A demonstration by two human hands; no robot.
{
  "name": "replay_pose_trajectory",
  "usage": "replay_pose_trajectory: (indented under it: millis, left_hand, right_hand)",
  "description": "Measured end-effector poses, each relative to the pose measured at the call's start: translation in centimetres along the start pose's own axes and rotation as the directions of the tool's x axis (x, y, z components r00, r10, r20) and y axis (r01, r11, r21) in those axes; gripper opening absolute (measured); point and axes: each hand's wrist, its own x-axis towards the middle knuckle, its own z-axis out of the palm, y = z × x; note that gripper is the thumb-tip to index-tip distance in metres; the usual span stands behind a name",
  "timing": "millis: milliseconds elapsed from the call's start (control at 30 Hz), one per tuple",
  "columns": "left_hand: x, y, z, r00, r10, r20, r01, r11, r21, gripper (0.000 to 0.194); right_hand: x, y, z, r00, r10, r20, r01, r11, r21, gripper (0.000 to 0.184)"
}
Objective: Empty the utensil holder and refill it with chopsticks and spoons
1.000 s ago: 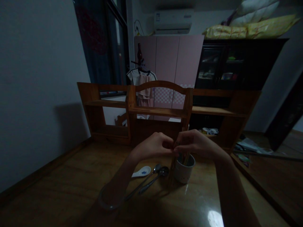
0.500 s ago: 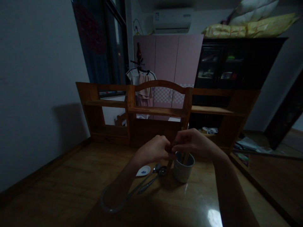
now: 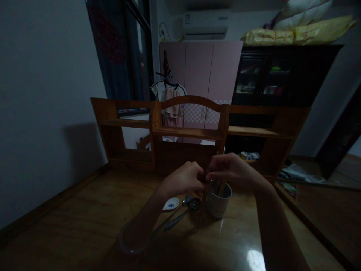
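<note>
My left hand (image 3: 184, 177) is closed around thin wooden chopsticks (image 3: 202, 210) that slant down beside the cup toward the table; their number is unclear in the dim light. Fingertips of my right hand (image 3: 232, 170) pinch at their upper end, touching my left fingers. Just below my right hand stands a grey-white cup (image 3: 218, 207), upright, with more chopsticks (image 3: 222, 189) leaning in it. Left of the cup lie a metal spoon (image 3: 185, 201) and a second, darker metal spoon (image 3: 194, 204). A white ceramic spoon (image 3: 170, 204) with a blue mark is partly behind my left wrist.
The wooden table (image 3: 113, 210) carries a low wooden shelf unit (image 3: 188, 132) along its far edge. A wall (image 3: 50, 94) borders the left side. The table's raised edge (image 3: 310, 229) runs along the right. Light glares off the tabletop near my right forearm.
The lower part of the chopsticks in my hands has shifted and looks thinner, reaching lower over the table beside the cup. My hands, the cup and the spoons stay nearly in place.
</note>
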Motion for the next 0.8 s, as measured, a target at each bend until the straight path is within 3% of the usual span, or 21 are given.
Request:
replay_pose_trajectory:
  millis: [400, 633, 800]
  left_hand:
    - [-0.2, 0.4, 0.0, 0.998, 0.038, -0.051, -0.041, 0.997, -0.067, 0.033]
    - [0.4, 0.1, -0.3, 0.982, 0.018, -0.189, 0.0, 0.995, 0.095, 0.029]
    - [0.5, 0.0, -0.4, 0.976, 0.02, -0.215, 0.004, 0.994, 0.11, 0.027]
  right_hand:
    - [0.1, -0.1, 0.1, 0.995, -0.028, -0.092, 0.021, 0.997, -0.072, 0.029]
    - [1.1, 0.8, 0.8, 0.975, -0.084, -0.203, 0.062, 0.991, -0.115, 0.025]
    - [1.4, 1.1, 1.0, 0.971, -0.069, -0.228, 0.042, 0.992, -0.12, 0.028]
